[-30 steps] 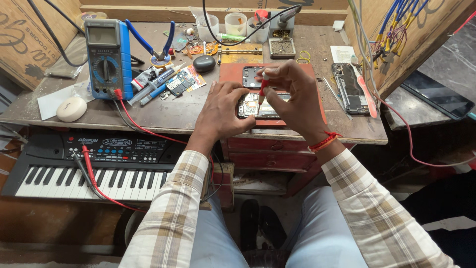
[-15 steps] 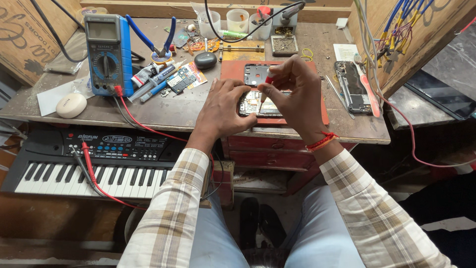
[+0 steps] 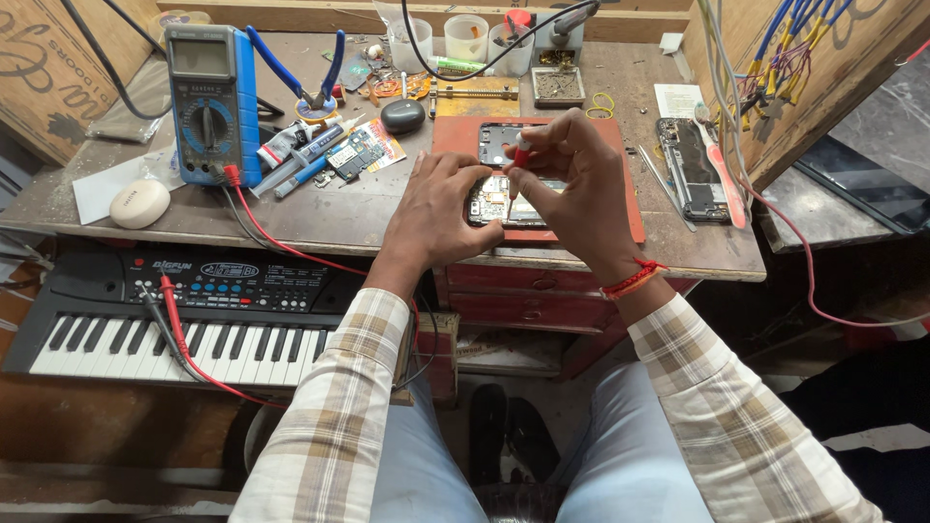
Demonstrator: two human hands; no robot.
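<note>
An opened phone (image 3: 494, 201) with its circuit board showing lies on a red mat (image 3: 461, 134) near the front of the wooden bench. My left hand (image 3: 433, 215) presses down on the phone's left end and grips it. My right hand (image 3: 572, 184) holds a small red-handled screwdriver (image 3: 520, 155) upright, tip down on the phone's board. A dark phone frame (image 3: 496, 141) lies on the mat just behind my fingers. My right hand hides the phone's right half.
A blue multimeter (image 3: 205, 102) with red and black leads stands at the left, beside pliers (image 3: 315, 82), pens and a loose circuit board (image 3: 353, 155). Another opened phone (image 3: 688, 167) lies right. An electronic keyboard (image 3: 184, 320) sits below the bench. Cups and cables crowd the back.
My right hand has lowered the red-handled screwdriver from above the dark frame down onto the phone's board. The left hand stays on the phone.
</note>
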